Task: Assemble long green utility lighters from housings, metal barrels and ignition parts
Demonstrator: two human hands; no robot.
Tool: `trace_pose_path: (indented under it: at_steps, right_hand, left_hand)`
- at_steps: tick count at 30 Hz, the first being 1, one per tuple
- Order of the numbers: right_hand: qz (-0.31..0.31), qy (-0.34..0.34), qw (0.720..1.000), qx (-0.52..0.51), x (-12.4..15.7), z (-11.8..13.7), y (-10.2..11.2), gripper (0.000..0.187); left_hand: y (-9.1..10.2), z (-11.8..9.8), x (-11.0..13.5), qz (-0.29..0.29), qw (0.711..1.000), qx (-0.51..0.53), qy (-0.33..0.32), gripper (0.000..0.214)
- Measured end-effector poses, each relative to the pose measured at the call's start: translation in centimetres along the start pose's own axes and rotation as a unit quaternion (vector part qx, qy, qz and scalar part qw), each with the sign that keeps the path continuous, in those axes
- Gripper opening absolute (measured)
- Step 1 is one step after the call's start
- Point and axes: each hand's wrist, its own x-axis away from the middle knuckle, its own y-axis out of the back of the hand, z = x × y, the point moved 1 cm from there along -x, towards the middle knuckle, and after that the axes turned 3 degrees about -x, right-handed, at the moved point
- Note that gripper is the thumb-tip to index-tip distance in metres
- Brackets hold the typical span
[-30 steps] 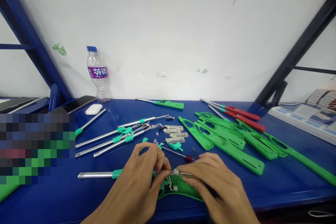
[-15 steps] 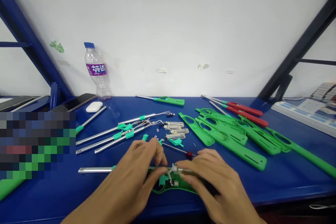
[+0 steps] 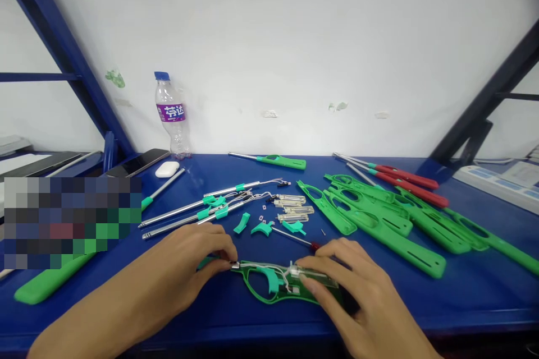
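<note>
An opened green lighter half-shell of a long-necked gas lighter lies in front of me, inner side up. Inside it are a teal trigger, white wires and a clear fuel tank with a white valve on its left end. My left hand pinches the metal tube at the shell's narrow left end and covers most of that tube. With thumb and fingers, my right hand grips the tank and the shell's right part. A red-handled screwdriver lies just behind the shell.
Metal tubes with wires, clear tanks and loose teal triggers lie behind my hands. Several green shells and red lighters are at the right. A bottle stands by the wall. A power strip sits far right.
My left hand has moved left from the trigger area to the shell's narrow end, uncovering the trigger and wires. My right hand stays at the tank. The view has shifted slightly left.
</note>
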Motion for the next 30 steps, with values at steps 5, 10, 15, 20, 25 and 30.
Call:
trace_pose_path:
  at_steps: [5, 10, 15, 20, 25, 30]
  right_hand:
    - [-0.018, 0.03, 0.998, 0.051, 0.2, -0.2, -0.5, 0.016]
    - [-0.027, 0.04, 0.997, 0.068, 0.0, 0.1, -0.5, 0.019]
    - [-0.007, 0.023, 0.998, 0.062, 0.0, 0.2, -0.4, 0.019]
    - [-0.006, 0.027, 0.998, 0.061, 0.2, 0.0, -0.5, 0.019]
    - [-0.005, 0.031, 0.998, 0.059, 0.2, -0.2, -0.6, 0.021]
    - [-0.004, 0.028, 0.998, 0.061, 0.3, -0.2, -0.7, 0.022]
  left_hand:
    - [0.2, -0.7, -0.8, 0.025, 0.999, 0.027, -0.007, 0.025]
    - [-0.4, -1.2, -0.9, 0.007, 1.0, 0.019, -0.018, 0.031]
    - [-0.9, -1.3, -0.9, -0.005, 0.999, -0.008, -0.036, 0.033]
    - [-0.8, -1.1, -0.9, -0.015, 0.999, -0.005, -0.028, 0.032]
    - [-1.0, -1.0, -0.9, -0.009, 0.999, -0.039, -0.037, 0.033]
    - [-1.1, -1.3, -1.2, 0.006, 0.998, -0.067, -0.02, 0.032]
